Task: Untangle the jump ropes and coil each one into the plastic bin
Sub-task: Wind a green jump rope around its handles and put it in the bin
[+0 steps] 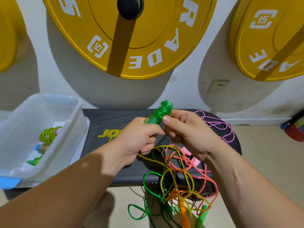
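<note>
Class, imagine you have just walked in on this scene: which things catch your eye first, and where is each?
The big yellow weight plate fills the top centre. Below it, in mid-frame, the left hand and the right hand grip a green handle with cord wound round it. A bright tangle of ropes spills off the black board at bottom centre.

One view only, head-worn, wide-angle. It looks forward and down over the person's own forearms, which enter from the bottom corners. Close to the lens, left hand [139, 137] and right hand [190, 134] meet on a green handle [160, 112] at frame centre. At the left edge sits the plastic bin [72, 122]; the wall [189, 91] with a yellow weight plate [156, 46] runs across the top (straight lines bow, fisheye).
</note>
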